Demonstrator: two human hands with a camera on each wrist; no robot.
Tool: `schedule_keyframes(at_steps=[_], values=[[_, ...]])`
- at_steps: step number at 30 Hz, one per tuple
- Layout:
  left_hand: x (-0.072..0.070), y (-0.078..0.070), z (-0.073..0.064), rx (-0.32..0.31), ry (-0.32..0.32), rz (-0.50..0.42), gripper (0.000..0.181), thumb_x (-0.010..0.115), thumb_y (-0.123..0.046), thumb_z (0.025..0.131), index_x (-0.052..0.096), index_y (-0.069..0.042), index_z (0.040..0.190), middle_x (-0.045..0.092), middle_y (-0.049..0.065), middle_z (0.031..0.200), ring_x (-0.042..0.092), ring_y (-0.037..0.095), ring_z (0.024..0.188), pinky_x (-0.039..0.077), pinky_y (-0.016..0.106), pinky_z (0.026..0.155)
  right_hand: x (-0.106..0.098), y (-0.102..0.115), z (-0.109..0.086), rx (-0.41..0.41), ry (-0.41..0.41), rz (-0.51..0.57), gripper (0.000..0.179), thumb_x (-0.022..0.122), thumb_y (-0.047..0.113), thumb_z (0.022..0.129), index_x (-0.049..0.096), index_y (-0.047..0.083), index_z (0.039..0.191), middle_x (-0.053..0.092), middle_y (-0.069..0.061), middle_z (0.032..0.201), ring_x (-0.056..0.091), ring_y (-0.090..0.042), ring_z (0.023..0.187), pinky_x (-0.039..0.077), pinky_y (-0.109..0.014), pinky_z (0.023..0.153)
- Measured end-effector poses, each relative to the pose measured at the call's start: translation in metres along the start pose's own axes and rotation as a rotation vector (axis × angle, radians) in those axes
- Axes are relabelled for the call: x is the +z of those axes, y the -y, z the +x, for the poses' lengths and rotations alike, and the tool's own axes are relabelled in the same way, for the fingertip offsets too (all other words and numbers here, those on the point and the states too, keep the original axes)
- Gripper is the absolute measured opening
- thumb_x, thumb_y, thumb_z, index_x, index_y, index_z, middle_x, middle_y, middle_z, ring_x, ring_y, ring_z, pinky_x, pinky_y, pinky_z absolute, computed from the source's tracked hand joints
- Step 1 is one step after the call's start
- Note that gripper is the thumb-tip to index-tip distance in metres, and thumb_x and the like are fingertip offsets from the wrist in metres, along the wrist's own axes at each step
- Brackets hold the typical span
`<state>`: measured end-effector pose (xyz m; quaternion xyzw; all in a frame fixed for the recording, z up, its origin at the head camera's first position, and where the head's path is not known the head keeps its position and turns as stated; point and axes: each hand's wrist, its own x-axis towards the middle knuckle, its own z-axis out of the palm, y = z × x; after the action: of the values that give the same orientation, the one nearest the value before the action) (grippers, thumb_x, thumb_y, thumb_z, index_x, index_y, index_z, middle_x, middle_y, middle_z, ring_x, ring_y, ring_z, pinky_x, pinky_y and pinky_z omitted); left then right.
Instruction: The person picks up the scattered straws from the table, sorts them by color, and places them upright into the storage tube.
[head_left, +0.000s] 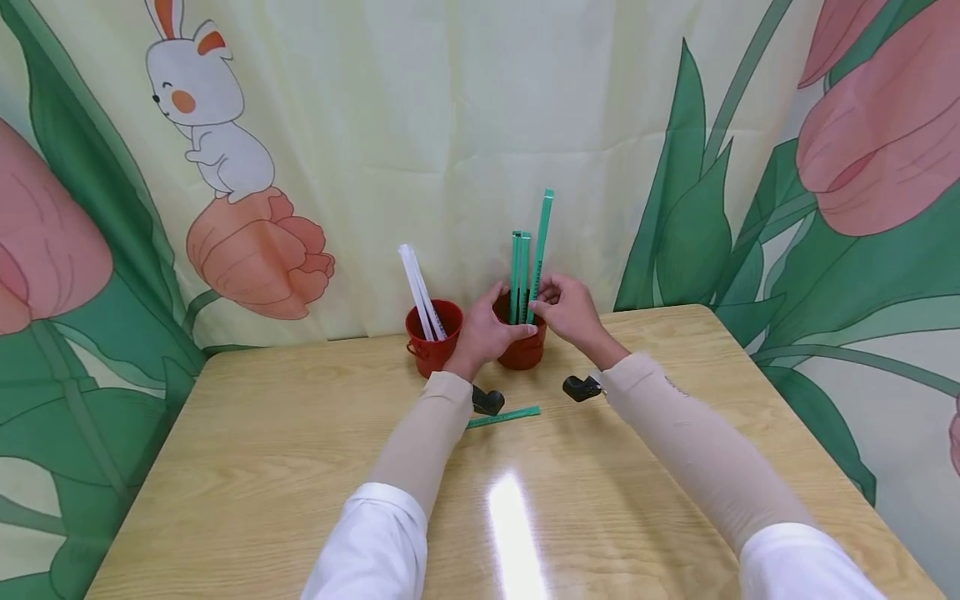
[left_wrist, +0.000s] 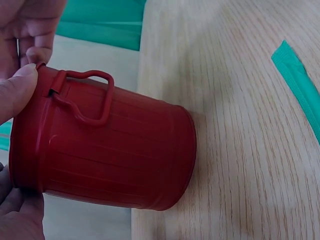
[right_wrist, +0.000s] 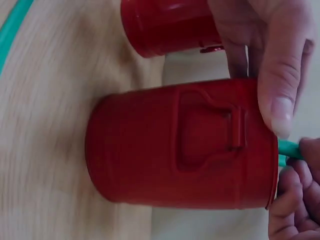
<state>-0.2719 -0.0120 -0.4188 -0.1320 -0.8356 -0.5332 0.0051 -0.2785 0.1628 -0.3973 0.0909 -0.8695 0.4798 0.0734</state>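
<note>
In the head view my left hand (head_left: 491, 329) holds the right-hand red bucket (head_left: 521, 354) near its rim, thumb on the near side and fingers round the left. My right hand (head_left: 570, 312) pinches a tall green paper-wrapped stick (head_left: 542, 250) whose lower end is inside that bucket. Two shorter green sticks (head_left: 520, 267) stand in it beside the pinched one. The left wrist view shows the bucket's wire handle (left_wrist: 107, 97) with my left thumb (left_wrist: 20, 92) at the rim. In the right wrist view the pinched green stick (right_wrist: 289, 149) shows partly, between my right fingertips.
A second red bucket (head_left: 431, 358) to the left holds several white wrapped sticks (head_left: 422, 292). One green stick (head_left: 504, 417) lies on the wooden table (head_left: 262, 467) in front, partly behind my left forearm. A printed curtain (head_left: 510, 100) hangs just behind the table's back edge.
</note>
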Motion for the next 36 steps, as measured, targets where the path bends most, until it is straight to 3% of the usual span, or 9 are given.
schedule_keyframes(at_steps=[9,17,22,25,31,36], values=[[0.000,0.002,-0.001,0.001,0.001,0.011,0.075,0.087,-0.022,0.086,0.050,-0.011,0.150,0.058,0.010,0.150,0.053,0.034,0.140,0.046,0.053,0.119,0.004,-0.001,-0.007,0.009,-0.027,-0.030,0.019,0.066,0.008,0.100,0.066,-0.002,0.116,0.070,-0.021,0.107,0.065,-0.033,0.097,0.057,-0.042,0.088],[-0.002,0.004,-0.001,-0.032,-0.001,0.022,0.081,0.087,-0.022,0.086,0.046,-0.011,0.154,0.056,0.009,0.153,0.053,0.033,0.140,0.046,0.053,0.119,0.005,-0.004,-0.015,-0.007,-0.024,-0.014,0.020,0.066,0.011,0.100,0.069,-0.002,0.116,0.070,-0.019,0.106,0.063,-0.028,0.093,0.054,-0.028,0.080],[-0.002,0.000,0.005,0.013,0.005,0.021,0.077,0.087,-0.025,0.086,0.048,-0.011,0.151,0.058,0.011,0.149,0.055,0.036,0.137,0.050,0.053,0.114,-0.002,-0.005,-0.029,-0.084,-0.088,0.100,0.013,0.068,0.009,0.100,0.071,-0.002,0.107,0.070,-0.016,0.099,0.062,-0.019,0.088,0.052,-0.019,0.079],[-0.001,-0.002,0.007,0.029,0.013,0.035,0.075,0.087,-0.025,0.086,0.049,-0.012,0.150,0.059,0.010,0.149,0.055,0.034,0.137,0.051,0.051,0.114,-0.003,-0.007,-0.039,-0.121,-0.082,0.220,0.014,0.070,0.006,0.098,0.072,-0.006,0.104,0.070,-0.012,0.094,0.064,-0.014,0.083,0.055,-0.016,0.077],[-0.002,-0.001,0.004,0.022,0.020,0.052,0.075,0.087,-0.023,0.086,0.049,-0.014,0.151,0.059,0.008,0.149,0.056,0.033,0.136,0.051,0.050,0.114,0.007,-0.011,-0.061,-0.056,-0.001,0.421,0.014,0.073,0.004,0.095,0.072,-0.009,0.102,0.074,-0.002,0.094,0.068,-0.009,0.084,0.061,-0.018,0.078],[-0.003,0.000,0.003,0.012,0.004,0.041,0.076,0.087,-0.024,0.086,0.049,-0.013,0.151,0.059,0.009,0.149,0.056,0.034,0.137,0.049,0.053,0.116,0.021,-0.017,-0.071,-0.003,0.078,0.428,0.012,0.074,0.003,0.094,0.074,-0.006,0.101,0.074,-0.002,0.092,0.065,-0.010,0.083,0.058,-0.020,0.075]])
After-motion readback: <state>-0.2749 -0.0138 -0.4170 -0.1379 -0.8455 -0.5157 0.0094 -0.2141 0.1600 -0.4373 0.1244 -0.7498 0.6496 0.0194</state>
